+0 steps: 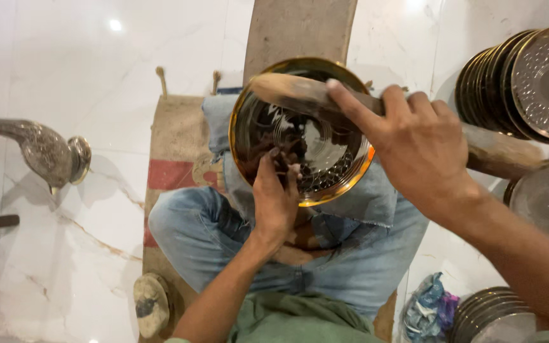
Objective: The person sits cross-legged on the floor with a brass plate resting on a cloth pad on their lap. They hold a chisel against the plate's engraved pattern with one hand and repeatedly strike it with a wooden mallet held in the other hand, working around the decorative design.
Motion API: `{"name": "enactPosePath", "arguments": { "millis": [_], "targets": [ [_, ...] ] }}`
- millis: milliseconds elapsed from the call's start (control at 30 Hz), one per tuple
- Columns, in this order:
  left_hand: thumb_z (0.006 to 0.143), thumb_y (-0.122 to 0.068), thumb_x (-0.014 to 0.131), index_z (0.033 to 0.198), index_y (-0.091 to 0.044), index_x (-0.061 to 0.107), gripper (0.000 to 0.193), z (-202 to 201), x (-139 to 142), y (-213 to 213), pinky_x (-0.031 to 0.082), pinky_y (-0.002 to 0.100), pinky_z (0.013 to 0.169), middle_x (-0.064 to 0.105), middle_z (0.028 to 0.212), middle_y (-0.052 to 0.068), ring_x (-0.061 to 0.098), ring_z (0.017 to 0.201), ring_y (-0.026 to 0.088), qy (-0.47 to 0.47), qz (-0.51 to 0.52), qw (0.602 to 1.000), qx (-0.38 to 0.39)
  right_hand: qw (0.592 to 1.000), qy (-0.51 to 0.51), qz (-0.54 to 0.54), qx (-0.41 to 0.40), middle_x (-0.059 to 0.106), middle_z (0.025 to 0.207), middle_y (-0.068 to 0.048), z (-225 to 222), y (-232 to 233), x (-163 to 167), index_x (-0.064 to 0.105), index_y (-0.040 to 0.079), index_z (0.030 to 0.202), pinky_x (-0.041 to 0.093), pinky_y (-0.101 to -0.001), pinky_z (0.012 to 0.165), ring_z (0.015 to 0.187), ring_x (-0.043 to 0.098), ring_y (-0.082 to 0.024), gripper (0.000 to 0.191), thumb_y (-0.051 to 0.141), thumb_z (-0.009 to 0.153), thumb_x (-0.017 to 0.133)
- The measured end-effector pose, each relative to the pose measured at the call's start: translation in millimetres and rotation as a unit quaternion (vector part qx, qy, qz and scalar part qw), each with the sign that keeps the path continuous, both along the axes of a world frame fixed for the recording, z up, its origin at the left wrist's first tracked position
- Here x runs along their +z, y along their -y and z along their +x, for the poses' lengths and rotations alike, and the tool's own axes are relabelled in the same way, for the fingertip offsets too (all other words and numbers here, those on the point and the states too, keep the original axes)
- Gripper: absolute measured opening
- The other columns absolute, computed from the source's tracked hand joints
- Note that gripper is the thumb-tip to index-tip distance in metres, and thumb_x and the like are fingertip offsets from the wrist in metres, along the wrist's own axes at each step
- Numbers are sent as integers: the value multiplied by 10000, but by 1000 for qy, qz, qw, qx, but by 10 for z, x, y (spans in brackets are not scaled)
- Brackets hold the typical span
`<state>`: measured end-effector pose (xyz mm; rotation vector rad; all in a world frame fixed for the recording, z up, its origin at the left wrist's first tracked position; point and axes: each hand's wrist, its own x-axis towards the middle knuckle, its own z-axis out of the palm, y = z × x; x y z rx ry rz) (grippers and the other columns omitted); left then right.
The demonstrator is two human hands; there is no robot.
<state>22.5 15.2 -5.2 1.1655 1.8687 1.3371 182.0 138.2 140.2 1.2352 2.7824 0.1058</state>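
Over the person's denim-clad lap (357, 254), a polished brass bowl (300, 130) stands tilted on edge, its hollow facing up. The left hand (276, 194) pinches the bowl's lower rim; the right hand (414, 143) is closed around a wooden mallet (300, 92) whose head lies across the upper rim. Sound work here likely calls for a firm left-hand brace and short, controlled strokes, keeping fingers clear of the mallet head.
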Motion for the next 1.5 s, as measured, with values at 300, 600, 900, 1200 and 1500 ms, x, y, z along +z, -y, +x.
{"name": "enactPosePath", "arguments": {
  "millis": [300, 600, 900, 1200, 1500],
  "targets": [
    [953, 12, 689, 1167, 29, 573, 244, -32, 43, -24, 563, 373, 680, 687, 938, 164, 704, 784, 254, -27, 46, 997, -57, 992, -1, -120, 40, 702, 1090, -136, 62, -134, 119, 313, 273, 1632, 613, -438, 713, 849, 735, -307, 868, 157, 862, 696],
    [893, -13, 692, 1288, -2, 611, 403, -293, 57, -263, 555, 435, 809, 702, 1079, 203, 708, 970, 382, -90, 80, 959, -256, 959, -42, -215, -180, 729, 1016, -114, 521, 70, -249, 382, 343, 1586, 621, -437, 729, 773, 754, -284, 772, 195, 893, 687],
    [860, -97, 746, 1287, -16, 640, 447, -409, 67, -701, 538, 467, 845, 715, 1002, 198, 694, 967, 397, -83, 39, 843, -530, 931, -219, -99, -274, 720, 1103, -136, 1111, 1071, -1220, 442, 231, 1553, 586, -456, 727, 872, 724, -312, 778, 227, 861, 799],
    [831, -126, 740, 1325, -118, 649, 502, -384, 212, -912, 553, 404, 847, 759, 1079, 113, 736, 968, 287, -67, -57, 718, -690, 872, -281, -59, -397, 713, 1043, -245, 1022, 2066, -1787, 470, 97, 1515, 576, -470, 774, 897, 727, -409, 765, 255, 856, 823],
    [852, -112, 723, 1366, -103, 598, 529, -354, 263, -953, 538, 419, 942, 731, 1195, 119, 712, 1090, 286, -83, -97, 780, -613, 758, -346, -183, -521, 728, 1090, -219, 911, 1866, -1431, 363, 47, 1551, 566, -424, 848, 935, 724, -309, 918, 164, 785, 855]
  ]
}}
